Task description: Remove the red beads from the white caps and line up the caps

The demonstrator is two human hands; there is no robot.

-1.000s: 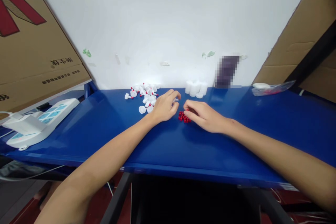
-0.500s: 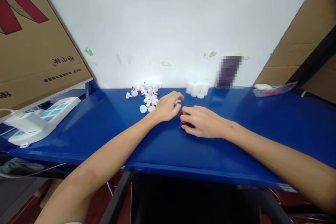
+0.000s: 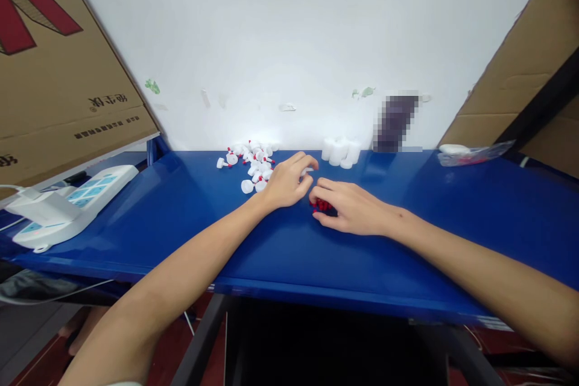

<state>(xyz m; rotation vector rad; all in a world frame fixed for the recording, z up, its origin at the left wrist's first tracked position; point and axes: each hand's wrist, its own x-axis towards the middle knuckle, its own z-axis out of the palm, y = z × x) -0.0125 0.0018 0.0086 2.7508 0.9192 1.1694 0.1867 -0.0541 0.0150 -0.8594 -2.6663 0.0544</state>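
Your left hand (image 3: 287,182) is pinching a white piece (image 3: 306,172); your right hand (image 3: 348,206) is curling, thumb apart, over red pieces (image 3: 322,205) mid-table (image 3: 289,253), can't tell if gripping any. Left carton (image 3: 54,78) is showing dark characters, too small to read.

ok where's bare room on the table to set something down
Bare table shows between the power strip and left arm, between the right arm and plastic bag, and in front between both arms. Crowded: white pieces beside the left hand, red pieces at the right hand, white cylinders behind.
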